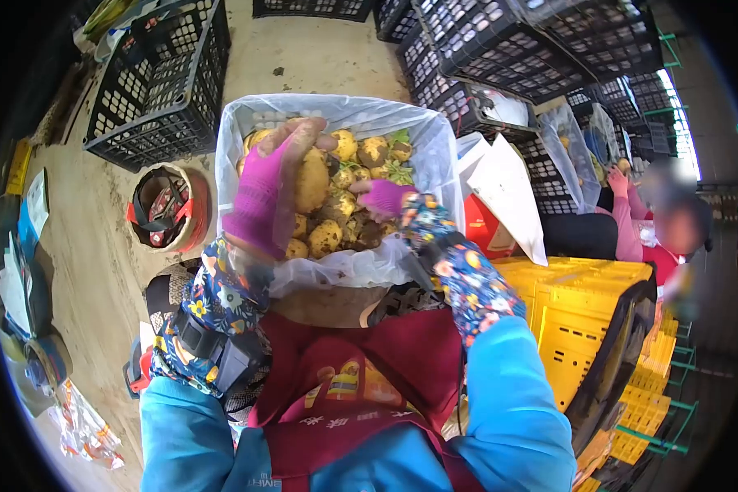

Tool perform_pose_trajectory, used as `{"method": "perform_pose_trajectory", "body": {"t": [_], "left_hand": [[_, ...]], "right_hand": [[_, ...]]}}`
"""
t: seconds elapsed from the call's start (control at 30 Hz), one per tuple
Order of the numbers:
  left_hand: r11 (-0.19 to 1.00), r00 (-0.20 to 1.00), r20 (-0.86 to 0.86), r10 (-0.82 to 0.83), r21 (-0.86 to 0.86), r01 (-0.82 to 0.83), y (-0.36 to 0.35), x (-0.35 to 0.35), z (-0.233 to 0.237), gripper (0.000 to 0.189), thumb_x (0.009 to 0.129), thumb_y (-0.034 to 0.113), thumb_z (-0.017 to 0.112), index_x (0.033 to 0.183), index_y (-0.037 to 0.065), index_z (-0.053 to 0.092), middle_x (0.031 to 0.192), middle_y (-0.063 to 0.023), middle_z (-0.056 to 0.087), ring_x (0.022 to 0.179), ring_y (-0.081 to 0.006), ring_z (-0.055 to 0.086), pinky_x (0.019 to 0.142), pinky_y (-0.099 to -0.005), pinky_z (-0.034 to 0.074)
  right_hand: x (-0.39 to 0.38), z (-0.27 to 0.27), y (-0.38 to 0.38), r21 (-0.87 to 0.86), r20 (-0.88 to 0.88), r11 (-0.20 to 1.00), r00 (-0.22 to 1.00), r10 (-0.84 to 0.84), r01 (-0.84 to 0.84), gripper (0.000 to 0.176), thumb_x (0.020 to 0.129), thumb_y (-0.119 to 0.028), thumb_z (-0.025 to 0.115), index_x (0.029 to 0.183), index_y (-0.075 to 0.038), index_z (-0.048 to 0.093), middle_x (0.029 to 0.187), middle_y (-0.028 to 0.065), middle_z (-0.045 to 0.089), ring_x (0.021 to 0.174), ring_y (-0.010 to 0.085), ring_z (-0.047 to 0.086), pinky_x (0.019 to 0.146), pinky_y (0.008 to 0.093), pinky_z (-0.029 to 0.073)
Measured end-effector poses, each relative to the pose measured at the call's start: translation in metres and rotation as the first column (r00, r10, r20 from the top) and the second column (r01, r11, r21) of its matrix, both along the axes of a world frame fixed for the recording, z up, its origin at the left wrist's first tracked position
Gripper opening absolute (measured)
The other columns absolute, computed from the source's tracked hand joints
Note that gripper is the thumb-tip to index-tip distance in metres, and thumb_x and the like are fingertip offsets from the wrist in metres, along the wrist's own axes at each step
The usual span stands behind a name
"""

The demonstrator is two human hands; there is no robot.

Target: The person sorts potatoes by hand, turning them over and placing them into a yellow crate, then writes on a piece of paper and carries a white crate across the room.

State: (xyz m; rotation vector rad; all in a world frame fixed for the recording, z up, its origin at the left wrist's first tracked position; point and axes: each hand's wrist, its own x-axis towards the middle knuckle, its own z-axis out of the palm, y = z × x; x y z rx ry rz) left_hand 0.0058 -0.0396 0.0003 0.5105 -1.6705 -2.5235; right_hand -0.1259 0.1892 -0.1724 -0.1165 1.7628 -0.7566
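My left hand (pixel 269 184), in a purple fingerless glove, is raised over a lined crate (pixel 246 111) and closed around a large yellow potato (pixel 312 182) with dirt on it. My right hand (pixel 383 199), gloved the same way, is low among the potatoes, its fingertips bent inward. What those fingers hold, if anything, I cannot make out. Below both hands lie many soil-smeared potatoes (pixel 325 236) with a few green leaves (pixel 398 172) among them. The white plastic liner hangs over the crate's near edge.
A black crate (pixel 160 82) stands at the left, near a round bucket (pixel 168 209) with a red item inside. Stacked black crates (pixel 541 49) fill the upper right. Yellow crates (pixel 562 316) stand by my right arm. Another person (pixel 664 238) works at the far right.
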Motion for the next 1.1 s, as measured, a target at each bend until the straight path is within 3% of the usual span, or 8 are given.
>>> {"method": "perform_pose_trajectory", "body": {"t": [0.2, 0.23, 0.53, 0.63, 0.77, 0.9, 1.07, 1.1], "left_hand": [[0.970, 0.969, -0.231, -0.085, -0.243, 0.027, -0.016, 0.007, -0.007, 0.034, 0.102, 0.017, 0.044, 0.127, -0.003, 0.055, 0.120, -0.0150, 0.059, 0.108, -0.0211, 0.060, 0.094, -0.0306, 0.048], [0.988, 0.988, -0.119, -0.100, -0.130, 0.084, -0.017, 0.009, 0.000, 0.034, 0.102, 0.013, 0.042, 0.129, -0.004, 0.054, 0.123, -0.0162, 0.058, 0.111, -0.0227, 0.061, 0.095, -0.0320, 0.049], [0.743, 0.915, -0.326, -0.238, -0.668, -0.045, -0.030, 0.017, -0.011, 0.036, 0.100, 0.012, 0.045, 0.132, -0.004, 0.052, 0.119, -0.0132, 0.060, 0.111, -0.0195, 0.060, 0.093, -0.0279, 0.049], [0.921, 0.970, -0.187, -0.152, -0.384, 0.070, -0.025, 0.018, -0.007, 0.038, 0.101, 0.019, 0.047, 0.132, -0.004, 0.052, 0.118, -0.0129, 0.060, 0.110, -0.0184, 0.060, 0.092, -0.0276, 0.050], [0.920, 0.969, -0.208, -0.136, -0.389, 0.046, -0.023, 0.017, -0.014, 0.039, 0.103, 0.024, 0.046, 0.130, -0.002, 0.054, 0.117, -0.0118, 0.060, 0.109, -0.0168, 0.060, 0.090, -0.0274, 0.050], [0.981, 0.978, -0.185, -0.093, -0.187, 0.057, -0.015, 0.013, -0.007, 0.039, 0.103, 0.025, 0.046, 0.129, -0.001, 0.056, 0.116, -0.0103, 0.060, 0.108, -0.0153, 0.059, 0.088, -0.0272, 0.051], [0.977, 0.993, 0.073, -0.089, 0.198, 0.073, -0.008, 0.006, 0.005, 0.038, 0.095, 0.015, 0.059, 0.130, 0.001, 0.056, 0.113, -0.0096, 0.064, 0.107, -0.0172, 0.061, 0.089, -0.0290, 0.051], [0.995, 0.995, -0.018, -0.095, -0.022, 0.095, -0.003, 0.004, 0.000, 0.041, 0.092, 0.018, 0.064, 0.128, 0.002, 0.057, 0.111, -0.0102, 0.066, 0.105, -0.0191, 0.063, 0.088, -0.0301, 0.052]], "right_hand": [[0.007, -0.084, -0.024, 0.369, -0.157, 0.872, 0.903, 0.400, -0.322, 0.050, 0.093, -0.029, 0.065, 0.137, -0.011, 0.050, 0.106, 0.0121, 0.066, 0.093, 0.0214, 0.066, 0.074, 0.0328, 0.058], [0.006, -0.082, -0.024, 0.352, -0.158, 0.883, 0.910, 0.383, -0.311, 0.050, 0.092, -0.029, 0.066, 0.137, -0.011, 0.050, 0.106, 0.0121, 0.066, 0.093, 0.0213, 0.066, 0.074, 0.0327, 0.058], [0.001, 0.020, -0.025, -0.273, 0.129, 0.945, 0.981, -0.147, 0.178, 0.051, 0.092, -0.029, 0.067, 0.136, -0.011, 0.051, 0.103, 0.0112, 0.066, 0.087, 0.0199, 0.066, 0.071, 0.0318, 0.058], [-0.003, 0.001, -0.027, -0.106, -0.033, 0.994, 0.999, -0.032, 0.028, 0.051, 0.091, -0.029, 0.068, 0.136, -0.011, 0.051, 0.102, 0.0109, 0.066, 0.085, 0.0194, 0.066, 0.070, 0.0316, 0.058], [0.001, -0.055, -0.033, 0.276, -0.229, 0.931, 0.924, 0.307, -0.240, 0.051, 0.091, -0.029, 0.068, 0.135, -0.011, 0.051, 0.101, 0.0105, 0.066, 0.083, 0.0188, 0.066, 0.069, 0.0312, 0.057], [0.009, -0.073, -0.030, 0.225, -0.247, 0.965, 0.950, 0.193, -0.137, 0.051, 0.090, -0.029, 0.069, 0.135, -0.011, 0.051, 0.100, 0.0102, 0.066, 0.081, 0.0182, 0.066, 0.068, 0.0308, 0.057], [0.004, -0.028, -0.009, -0.185, 0.317, 0.959, 0.937, -0.146, 0.212, 0.049, 0.095, -0.046, 0.055, 0.133, -0.014, 0.053, 0.095, 0.0114, 0.066, 0.068, 0.0170, 0.060, 0.060, 0.0287, 0.053], [-0.005, -0.005, -0.003, -0.245, 0.445, 0.922, 0.880, -0.167, 0.299, 0.051, 0.097, -0.051, 0.050, 0.132, -0.015, 0.053, 0.093, 0.0119, 0.066, 0.064, 0.0167, 0.059, 0.058, 0.0280, 0.051]]}}
